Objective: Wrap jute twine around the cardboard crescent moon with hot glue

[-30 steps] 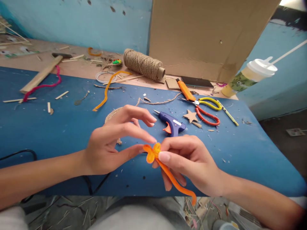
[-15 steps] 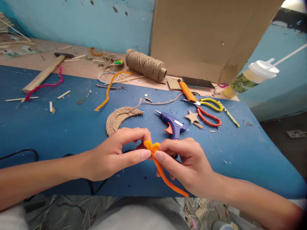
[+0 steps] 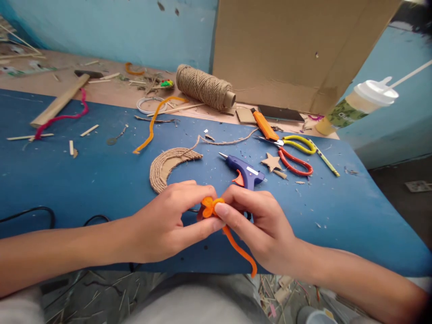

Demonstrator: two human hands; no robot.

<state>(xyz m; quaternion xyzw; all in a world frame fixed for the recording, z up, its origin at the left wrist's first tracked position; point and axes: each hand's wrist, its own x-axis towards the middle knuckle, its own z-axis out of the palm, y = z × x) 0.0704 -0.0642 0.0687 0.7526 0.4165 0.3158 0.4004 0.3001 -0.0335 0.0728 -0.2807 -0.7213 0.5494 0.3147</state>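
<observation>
An orange pipe cleaner (image 3: 239, 246), looped into small petals at its top end, is held between both hands over the front of the table. My left hand (image 3: 175, 220) pinches the looped part from the left, thumb below it. From the right, my right hand (image 3: 261, 225) grips the same loops with thumb and forefinger. The loose tail hangs down toward my lap. Just beyond the hands lie a crescent (image 3: 158, 168) of cardboard wrapped in twine and a blue glue gun (image 3: 245, 170). A cardboard star (image 3: 271, 162) rests to the right of the glue gun.
Scissors (image 3: 293, 155), an orange utility knife (image 3: 265, 125) and a twine roll (image 3: 204, 87) lie farther back. A hammer (image 3: 62, 101) and a magenta pipe cleaner (image 3: 64, 122) are at left. A lidded cup (image 3: 357, 108) stands at the back right, beside a cardboard sheet (image 3: 297, 49).
The orange loops have turned and spread into a clearer petal shape. My right thumb has moved up over them, and the hanging tail has swung slightly left.
</observation>
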